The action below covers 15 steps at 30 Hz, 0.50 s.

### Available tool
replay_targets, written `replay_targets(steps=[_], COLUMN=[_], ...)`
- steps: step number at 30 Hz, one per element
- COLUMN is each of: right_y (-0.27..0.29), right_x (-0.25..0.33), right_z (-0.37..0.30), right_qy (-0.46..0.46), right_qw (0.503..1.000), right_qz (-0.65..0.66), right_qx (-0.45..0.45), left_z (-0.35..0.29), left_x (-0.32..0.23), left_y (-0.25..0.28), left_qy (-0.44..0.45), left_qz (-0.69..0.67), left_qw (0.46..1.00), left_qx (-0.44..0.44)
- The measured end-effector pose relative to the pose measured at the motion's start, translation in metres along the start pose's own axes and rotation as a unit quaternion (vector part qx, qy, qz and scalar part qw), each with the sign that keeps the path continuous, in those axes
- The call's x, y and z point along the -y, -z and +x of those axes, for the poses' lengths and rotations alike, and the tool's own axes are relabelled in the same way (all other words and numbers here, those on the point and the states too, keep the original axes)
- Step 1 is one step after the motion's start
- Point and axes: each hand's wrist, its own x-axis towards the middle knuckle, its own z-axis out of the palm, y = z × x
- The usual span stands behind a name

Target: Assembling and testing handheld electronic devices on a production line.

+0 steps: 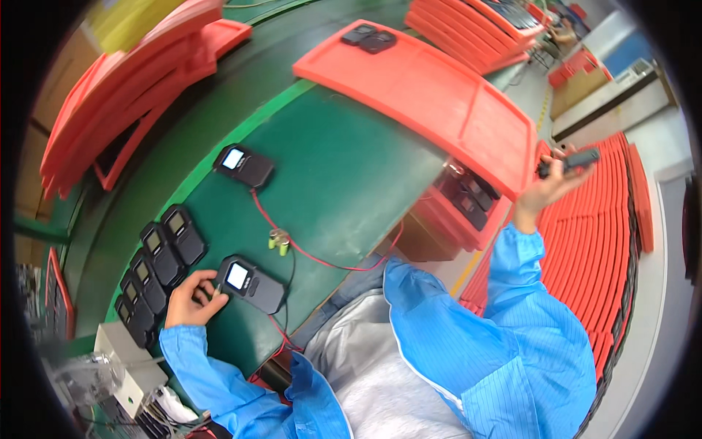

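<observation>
My left hand (191, 300) is at the near left of the green table, its fingers curled and its thumb and fingertips at the left edge of a black handheld device with a lit screen (252, 285). What they pinch there is too small to make out. Out to the right, my right hand (547, 192) is raised, gripping another dark handheld device (579, 161) above stacked red trays. A second black device with a lit screen (245, 167) lies farther up the table, with a red cable (314, 257) running from it. Small yellow-green cylinders (279, 243) sit between the two lit devices.
Several black devices with unlit screens (162, 252) stand in a row along the left. A red tray (431, 88) with dark devices lies across the far end. Red tray stacks (585, 241) rise at right and far left (131, 95). A white box (128, 366) is at lower left.
</observation>
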Motion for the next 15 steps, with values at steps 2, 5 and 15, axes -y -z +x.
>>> replay_targets(steps=[2,5,15], right_y=[0.055,0.126,0.152], right_x=[-0.034,-0.092,-0.260], right_z=[0.031,0.044,-0.015], right_qy=[-0.001,0.005,-0.334], right_qw=[0.996,0.969,0.921], right_qz=[-0.054,-0.139,-0.195], right_qx=[-0.068,-0.202,0.044], left_z=[0.001,0.009,0.008], left_x=[0.000,-0.004,0.006], left_y=[-0.001,-0.002,0.003], left_qy=[-0.007,0.009,0.014], left_qz=[0.001,0.001,-0.053], left_qw=[1.000,1.000,0.998], left_qx=[0.003,0.004,-0.026])
